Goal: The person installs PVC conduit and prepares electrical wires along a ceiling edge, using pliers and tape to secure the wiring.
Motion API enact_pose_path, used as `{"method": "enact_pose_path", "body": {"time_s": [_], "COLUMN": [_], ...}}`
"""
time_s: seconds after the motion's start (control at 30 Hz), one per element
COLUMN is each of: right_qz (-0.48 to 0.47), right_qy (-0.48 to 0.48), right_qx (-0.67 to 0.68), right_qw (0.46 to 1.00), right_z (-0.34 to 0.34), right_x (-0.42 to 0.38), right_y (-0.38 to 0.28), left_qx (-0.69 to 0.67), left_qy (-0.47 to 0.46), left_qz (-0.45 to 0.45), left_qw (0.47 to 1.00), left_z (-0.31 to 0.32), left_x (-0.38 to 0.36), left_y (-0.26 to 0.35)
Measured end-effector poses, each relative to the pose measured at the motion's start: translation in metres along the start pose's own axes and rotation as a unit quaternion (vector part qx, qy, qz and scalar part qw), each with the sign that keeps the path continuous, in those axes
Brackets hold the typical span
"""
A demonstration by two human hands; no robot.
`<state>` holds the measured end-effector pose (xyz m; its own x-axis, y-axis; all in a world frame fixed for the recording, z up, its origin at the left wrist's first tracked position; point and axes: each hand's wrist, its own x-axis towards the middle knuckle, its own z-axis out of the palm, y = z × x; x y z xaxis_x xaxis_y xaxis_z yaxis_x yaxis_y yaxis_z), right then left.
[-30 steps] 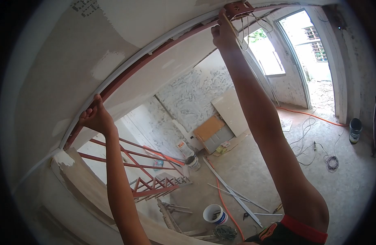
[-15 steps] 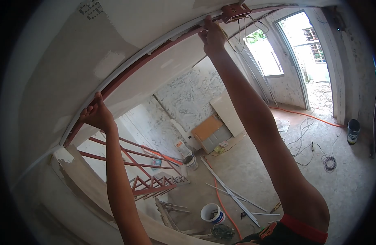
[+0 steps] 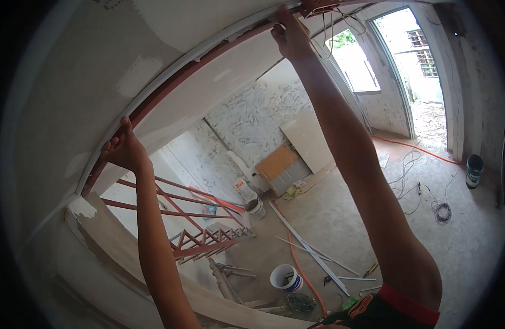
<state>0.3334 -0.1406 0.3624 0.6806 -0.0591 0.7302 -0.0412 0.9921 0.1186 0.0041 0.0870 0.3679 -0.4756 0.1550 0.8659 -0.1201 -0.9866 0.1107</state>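
A long, thin white trim strip (image 3: 178, 64) runs along the ceiling edge, beside a red steel beam (image 3: 178, 81). My left hand (image 3: 125, 149) is closed at the strip's lower left part, its thumb pressed up against the edge and its other fingers curled by the beam. Farther up to the right, my right hand (image 3: 292, 37) presses the same strip with a raised finger or thumb, the others bent inward. Its fingertips are partly blurred. Next to it a red metal box (image 3: 317, 6) with loose wires hangs on the beam.
Below are a red steel truss (image 3: 200, 238), a white bucket (image 3: 285, 278), loose white strips (image 3: 304, 241) and an orange cable (image 3: 296, 257). Boards (image 3: 310, 140) lean on the far wall. A dark can (image 3: 474, 171) and a coiled wire (image 3: 442, 213) lie right, near a doorway (image 3: 419, 71).
The view has tilted slightly, so the ceiling edge and my right hand appear higher in the picture. Both hands stay on the strip at about the same places.
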Motion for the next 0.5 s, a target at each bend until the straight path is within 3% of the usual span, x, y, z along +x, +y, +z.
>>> {"method": "enact_pose_path", "body": {"time_s": [0.2, 0.3, 0.4, 0.5], "right_qz": [0.038, 0.053, 0.004, -0.074], "right_qy": [-0.091, -0.083, -0.035, 0.158], "right_qx": [0.064, 0.036, 0.081, 0.011], "right_qw": [0.993, 0.995, 0.996, 0.985], "right_z": [-0.037, -0.047, -0.042, 0.005], "right_x": [0.043, 0.054, 0.063, 0.023], "right_y": [0.005, 0.003, 0.009, 0.002], "left_qx": [0.038, 0.050, 0.050, 0.038], "left_qy": [0.012, 0.008, 0.015, 0.015], "left_qz": [0.010, 0.004, 0.010, 0.001], "left_qw": [0.999, 0.999, 0.999, 0.999], "left_z": [-0.001, -0.002, 0.000, -0.001], "left_x": [0.002, 0.002, 0.003, 0.003], "left_y": [-0.002, -0.002, -0.006, -0.007]}}
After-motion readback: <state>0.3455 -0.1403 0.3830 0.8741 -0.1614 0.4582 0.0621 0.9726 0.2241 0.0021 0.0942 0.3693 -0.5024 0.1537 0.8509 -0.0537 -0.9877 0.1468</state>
